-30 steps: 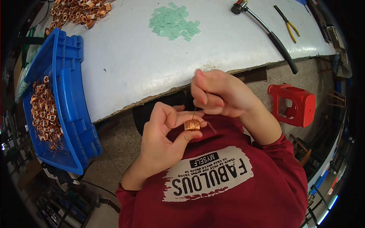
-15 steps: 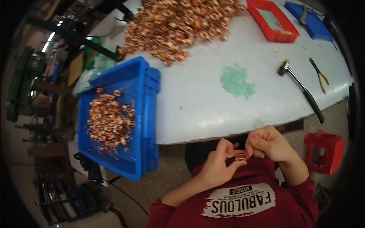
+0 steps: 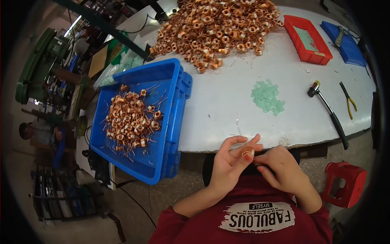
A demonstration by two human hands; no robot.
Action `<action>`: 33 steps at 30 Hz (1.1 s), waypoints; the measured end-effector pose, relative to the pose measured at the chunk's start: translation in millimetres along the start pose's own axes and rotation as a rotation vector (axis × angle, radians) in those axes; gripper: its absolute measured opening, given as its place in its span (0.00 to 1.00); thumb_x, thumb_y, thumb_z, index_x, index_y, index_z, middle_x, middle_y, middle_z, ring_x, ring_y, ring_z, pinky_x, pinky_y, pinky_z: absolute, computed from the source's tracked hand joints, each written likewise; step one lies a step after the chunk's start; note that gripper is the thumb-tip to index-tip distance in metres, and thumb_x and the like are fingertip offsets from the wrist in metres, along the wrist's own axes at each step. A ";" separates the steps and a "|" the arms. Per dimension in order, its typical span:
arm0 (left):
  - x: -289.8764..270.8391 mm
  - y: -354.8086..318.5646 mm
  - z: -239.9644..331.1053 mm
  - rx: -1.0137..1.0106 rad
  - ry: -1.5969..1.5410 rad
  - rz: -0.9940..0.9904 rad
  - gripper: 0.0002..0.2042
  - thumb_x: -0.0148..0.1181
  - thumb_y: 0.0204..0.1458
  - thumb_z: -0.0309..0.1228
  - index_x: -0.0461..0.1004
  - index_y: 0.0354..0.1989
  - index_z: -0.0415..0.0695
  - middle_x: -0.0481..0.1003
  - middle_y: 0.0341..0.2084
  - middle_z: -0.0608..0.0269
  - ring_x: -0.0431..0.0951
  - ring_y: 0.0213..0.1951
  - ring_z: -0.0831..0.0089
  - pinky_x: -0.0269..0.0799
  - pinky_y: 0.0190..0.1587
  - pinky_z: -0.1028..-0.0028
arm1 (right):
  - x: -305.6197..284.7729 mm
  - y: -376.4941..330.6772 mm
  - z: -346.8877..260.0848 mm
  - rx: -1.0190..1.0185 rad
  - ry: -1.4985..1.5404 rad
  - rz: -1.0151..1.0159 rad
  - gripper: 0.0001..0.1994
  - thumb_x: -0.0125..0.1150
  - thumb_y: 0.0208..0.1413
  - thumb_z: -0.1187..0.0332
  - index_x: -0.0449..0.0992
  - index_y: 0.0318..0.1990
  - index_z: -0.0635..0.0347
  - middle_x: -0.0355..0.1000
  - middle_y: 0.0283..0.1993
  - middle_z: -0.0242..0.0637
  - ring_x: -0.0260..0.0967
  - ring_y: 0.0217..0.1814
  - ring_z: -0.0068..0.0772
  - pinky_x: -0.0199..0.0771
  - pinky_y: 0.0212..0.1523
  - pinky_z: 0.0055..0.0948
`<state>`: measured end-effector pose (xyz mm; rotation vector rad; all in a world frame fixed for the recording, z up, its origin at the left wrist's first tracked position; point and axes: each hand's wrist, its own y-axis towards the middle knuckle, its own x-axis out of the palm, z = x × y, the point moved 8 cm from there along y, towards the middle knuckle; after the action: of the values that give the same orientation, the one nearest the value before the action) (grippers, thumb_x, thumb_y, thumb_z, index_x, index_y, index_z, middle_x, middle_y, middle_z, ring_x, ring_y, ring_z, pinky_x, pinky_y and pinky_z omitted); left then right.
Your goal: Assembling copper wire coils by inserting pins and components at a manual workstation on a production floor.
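At near edge of table (image 3: 211, 126): left hand (image 3: 226, 167) pinching copper coil (image 3: 248, 151); right hand (image 3: 283, 168) curled just beside, hold unclear.

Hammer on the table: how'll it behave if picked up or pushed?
The hammer probably feels head-heavy: chunky head, slim shaft. Likely stiff, given that shiny, metallic-looking shaft. Pushed toward the edge, it might drop: the black grip partly overhangs the table.

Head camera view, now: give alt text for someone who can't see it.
A person's bare left hand holds a small ring-shaped copper-wire coil, the bare right hand beside it. A white table bears a heap of similar copper coils; at left, a rectangular blue plastic bin holds more.
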<state>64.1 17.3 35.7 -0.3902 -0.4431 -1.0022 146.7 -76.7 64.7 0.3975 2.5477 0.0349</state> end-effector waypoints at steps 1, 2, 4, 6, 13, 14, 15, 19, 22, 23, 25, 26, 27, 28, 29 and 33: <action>1.1 1.2 -2.9 -0.023 -0.015 -0.008 0.16 0.54 0.56 0.24 0.58 0.50 0.40 0.73 0.46 0.45 0.67 0.57 0.63 0.63 0.56 0.70 | 3.5 -1.7 -2.5 -0.034 -0.068 -0.057 0.14 0.58 0.50 0.73 0.71 0.46 0.62 0.71 0.32 0.36 0.64 0.29 0.30 0.65 0.35 0.25; 1.4 1.8 -4.7 -0.046 -0.031 -0.017 0.15 0.54 0.57 0.24 0.59 0.50 0.40 0.72 0.47 0.45 0.68 0.56 0.65 0.64 0.56 0.71 | 8.0 -2.8 -4.8 -0.068 -0.136 -0.113 0.15 0.59 0.50 0.73 0.70 0.47 0.62 0.71 0.33 0.36 0.65 0.30 0.31 0.65 0.37 0.26; -0.2 1.9 -6.7 -0.070 -0.081 -0.004 0.14 0.53 0.57 0.25 0.59 0.49 0.40 0.73 0.46 0.46 0.66 0.58 0.63 0.61 0.58 0.70 | 8.6 -5.7 2.5 0.065 0.039 -0.168 0.15 0.59 0.50 0.73 0.71 0.47 0.62 0.71 0.33 0.36 0.65 0.31 0.32 0.65 0.37 0.27; -1.8 0.9 -8.5 -0.115 -0.163 0.004 0.13 0.53 0.58 0.27 0.60 0.49 0.40 0.73 0.45 0.48 0.61 0.61 0.60 0.55 0.61 0.67 | 14.2 -11.9 14.6 0.331 0.386 -0.246 0.15 0.60 0.49 0.73 0.71 0.47 0.62 0.71 0.34 0.35 0.65 0.32 0.34 0.65 0.39 0.29; -3.7 3.8 -14.1 -0.114 -0.203 0.056 0.12 0.52 0.59 0.29 0.61 0.48 0.41 0.73 0.46 0.50 0.58 0.63 0.60 0.53 0.61 0.68 | 1.3 -3.3 -15.1 -0.074 -0.329 0.288 0.12 0.60 0.49 0.73 0.73 0.43 0.62 0.70 0.32 0.32 0.64 0.29 0.29 0.65 0.36 0.26; -3.4 3.8 -13.4 -0.107 -0.191 0.061 0.12 0.52 0.59 0.29 0.61 0.48 0.41 0.73 0.46 0.50 0.58 0.63 0.60 0.53 0.61 0.68 | 2.3 -3.6 -20.1 -0.155 -0.430 0.310 0.12 0.61 0.48 0.73 0.74 0.42 0.62 0.70 0.31 0.31 0.64 0.29 0.29 0.65 0.35 0.26; -3.1 3.7 -12.2 -0.099 -0.179 0.067 0.12 0.52 0.59 0.29 0.61 0.48 0.41 0.73 0.47 0.50 0.58 0.63 0.61 0.53 0.60 0.69 | 3.6 -4.0 -24.7 -0.235 -0.530 0.330 0.12 0.63 0.46 0.72 0.74 0.41 0.62 0.70 0.30 0.31 0.64 0.28 0.29 0.64 0.34 0.26; -4.6 4.7 -12.8 -0.093 -0.178 0.071 0.12 0.53 0.58 0.28 0.61 0.47 0.41 0.72 0.48 0.48 0.61 0.61 0.63 0.56 0.59 0.71 | 12.0 -6.9 -31.0 -0.389 -0.747 0.379 0.11 0.64 0.44 0.73 0.76 0.38 0.61 0.69 0.28 0.30 0.62 0.26 0.27 0.64 0.31 0.24; -7.3 4.9 -16.2 -0.092 -0.240 0.067 0.11 0.54 0.56 0.24 0.63 0.46 0.41 0.69 0.52 0.43 0.67 0.55 0.68 0.59 0.58 0.72 | 13.9 -10.1 -30.1 -0.397 -0.788 0.424 0.09 0.61 0.46 0.75 0.76 0.37 0.59 0.68 0.27 0.29 0.60 0.22 0.24 0.62 0.28 0.22; -7.5 4.7 -17.4 -0.103 -0.245 0.065 0.11 0.54 0.56 0.24 0.63 0.46 0.41 0.69 0.52 0.43 0.67 0.55 0.68 0.59 0.58 0.72 | 12.2 -11.3 -27.8 -0.385 -0.791 0.420 0.09 0.61 0.46 0.75 0.76 0.37 0.59 0.68 0.27 0.29 0.60 0.22 0.24 0.62 0.28 0.22; -7.7 3.6 -21.0 -0.130 -0.304 0.058 0.11 0.53 0.57 0.25 0.63 0.46 0.41 0.69 0.52 0.44 0.66 0.57 0.67 0.58 0.57 0.73 | 3.6 -13.7 -16.6 -0.312 -0.678 0.398 0.09 0.61 0.45 0.76 0.76 0.36 0.60 0.68 0.25 0.29 0.59 0.20 0.25 0.62 0.26 0.22; -8.2 2.9 -23.2 -0.145 -0.335 0.056 0.10 0.53 0.57 0.25 0.63 0.46 0.41 0.69 0.52 0.44 0.65 0.57 0.67 0.58 0.57 0.73 | -0.8 -14.5 -10.0 -0.273 -0.622 0.386 0.09 0.61 0.45 0.76 0.76 0.36 0.60 0.67 0.24 0.29 0.59 0.19 0.25 0.61 0.25 0.22; -9.1 2.4 -25.6 -0.162 -0.367 0.055 0.10 0.52 0.58 0.26 0.64 0.46 0.41 0.69 0.52 0.44 0.64 0.58 0.67 0.57 0.57 0.73 | -4.6 -14.3 -3.0 -0.232 -0.567 0.373 0.09 0.61 0.44 0.76 0.76 0.35 0.60 0.67 0.23 0.28 0.58 0.18 0.26 0.61 0.24 0.23; -6.3 -0.1 -27.4 -0.163 -0.389 0.048 0.10 0.52 0.58 0.27 0.64 0.46 0.41 0.70 0.51 0.47 0.63 0.59 0.66 0.56 0.57 0.73 | -9.7 -15.2 -0.6 -0.261 -0.500 0.408 0.08 0.61 0.44 0.77 0.76 0.35 0.61 0.67 0.21 0.28 0.57 0.16 0.26 0.60 0.22 0.23; -3.7 -2.4 -27.5 -0.165 -0.412 0.042 0.10 0.51 0.59 0.29 0.64 0.47 0.41 0.70 0.49 0.50 0.61 0.60 0.65 0.55 0.57 0.73 | -11.2 -15.0 1.9 -0.288 -0.434 0.443 0.08 0.60 0.43 0.77 0.76 0.34 0.61 0.67 0.20 0.28 0.56 0.15 0.26 0.60 0.20 0.23; -7.2 1.2 -13.7 -0.073 -0.282 0.069 0.11 0.51 0.59 0.31 0.64 0.48 0.41 0.71 0.47 0.57 0.59 0.62 0.63 0.53 0.58 0.72 | 18.2 -20.9 -6.4 -0.414 -0.287 0.485 0.09 0.61 0.42 0.78 0.76 0.34 0.63 0.68 0.21 0.29 0.56 0.15 0.26 0.59 0.19 0.22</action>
<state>64.3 16.1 20.3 -0.6130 -0.6433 -0.9013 123.0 -91.1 58.4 0.7766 2.0414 0.6262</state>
